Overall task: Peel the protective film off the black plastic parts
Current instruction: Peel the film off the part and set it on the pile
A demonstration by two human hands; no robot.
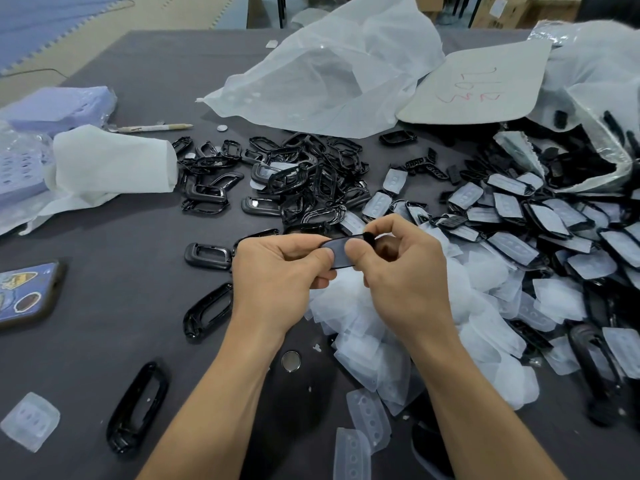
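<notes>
Both hands hold one flat black plastic part [337, 251] above the dark table [104, 237]. My left hand [277, 271] grips its left end between thumb and curled fingers. My right hand [398, 268] pinches its right end, thumb on top. Whether film is still on this part I cannot tell. To the right lies a heap of black parts with whitish film [540, 230]. Behind the hands is a heap of bare black frames [298, 181]. Peeled film pieces [398, 341] pile up under my right hand.
Loose black frames [138, 407] lie at the lower left, a phone [24, 292] at the left edge, a coin cell [290, 361] between my forearms. White foam wrap [110, 168], a large clear bag [329, 74] and a cardboard sheet [478, 88] lie further back.
</notes>
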